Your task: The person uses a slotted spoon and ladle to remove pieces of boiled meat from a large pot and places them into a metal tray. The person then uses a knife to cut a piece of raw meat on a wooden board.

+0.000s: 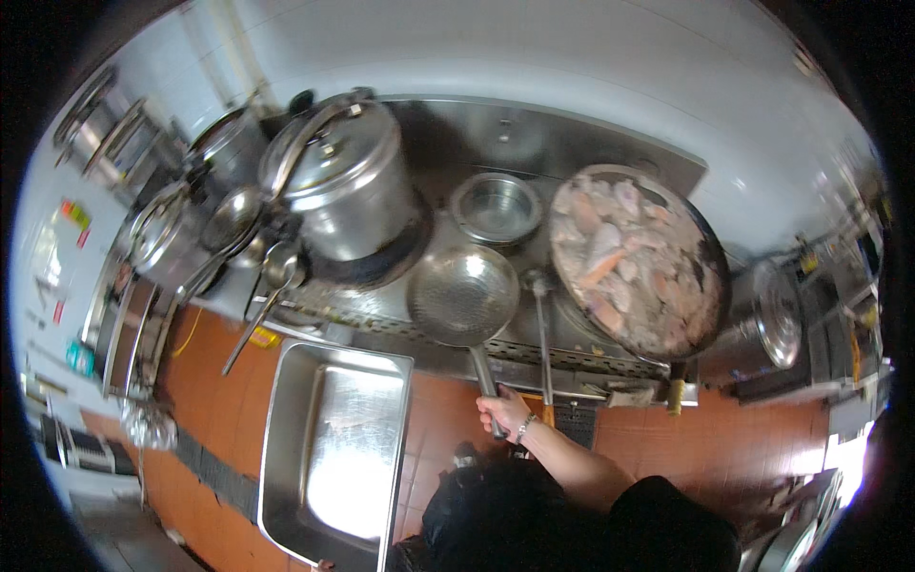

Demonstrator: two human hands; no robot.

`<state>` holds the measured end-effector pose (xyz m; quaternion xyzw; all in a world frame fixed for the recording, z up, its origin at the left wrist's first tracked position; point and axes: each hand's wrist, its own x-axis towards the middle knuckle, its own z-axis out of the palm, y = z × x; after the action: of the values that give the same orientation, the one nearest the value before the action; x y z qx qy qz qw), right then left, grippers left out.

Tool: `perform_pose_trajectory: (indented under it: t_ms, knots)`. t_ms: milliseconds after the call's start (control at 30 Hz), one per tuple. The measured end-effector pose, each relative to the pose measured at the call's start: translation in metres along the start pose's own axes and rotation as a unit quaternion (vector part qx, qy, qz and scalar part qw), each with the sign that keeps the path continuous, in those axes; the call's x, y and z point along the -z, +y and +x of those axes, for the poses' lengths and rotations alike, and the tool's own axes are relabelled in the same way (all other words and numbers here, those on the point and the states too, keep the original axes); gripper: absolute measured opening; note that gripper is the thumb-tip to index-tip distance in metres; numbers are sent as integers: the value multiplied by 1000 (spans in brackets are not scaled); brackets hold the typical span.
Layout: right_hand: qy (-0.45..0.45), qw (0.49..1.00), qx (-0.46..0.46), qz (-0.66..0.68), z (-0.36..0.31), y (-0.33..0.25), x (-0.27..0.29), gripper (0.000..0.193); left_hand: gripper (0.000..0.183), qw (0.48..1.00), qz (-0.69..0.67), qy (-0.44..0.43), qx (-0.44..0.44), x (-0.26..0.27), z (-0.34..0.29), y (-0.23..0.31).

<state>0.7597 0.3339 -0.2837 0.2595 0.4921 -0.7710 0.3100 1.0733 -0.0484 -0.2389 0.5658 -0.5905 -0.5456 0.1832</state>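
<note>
My right hand (506,414) is closed round the handle of a wide, round, perforated skimmer (464,297). The skimmer's bowl is over the front of the steel stove, between the big pot and the wok. At the lower edge, only a bit of my left hand (326,566) shows, gripping the near rim of a deep rectangular steel pan (404,419). This pan has nothing in it and is in front of the stove, above the floor. On the right, a large wok (721,296) holds pale meat pieces (610,253) in foamy, greyish liquid.
A tall lidded pot (345,205) stands on the left burner. Behind the skimmer sits a round steel bowl (497,208). A long tool with a wooden handle (547,412) lies beside the wok. Ladles (278,272) and more pots (164,234) crowd the left. Tiled floor (214,381) lies below.
</note>
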Motion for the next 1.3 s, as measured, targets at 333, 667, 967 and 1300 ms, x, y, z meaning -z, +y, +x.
perform_pose_trajectory:
  t_ms: [333, 667, 967, 1300]
  knots:
    - [34, 940, 339, -28, -238, -74, 96, 55, 18, 962, 83, -261, -9, -144, 31, 133]
    - [522, 645, 520, 203, -520, 115, 163, 50, 29, 711, 145, -631, -273, -372, -230, 206]
    - [690, 387, 465, 397, -623, 322, 157, 38, 15, 318, 285, -887, -175, -361, -630, -121]
    - [765, 326, 348, 433, -624, 388, 169, 43, 20, 112, 455, -862, -193, -160, -769, -384]
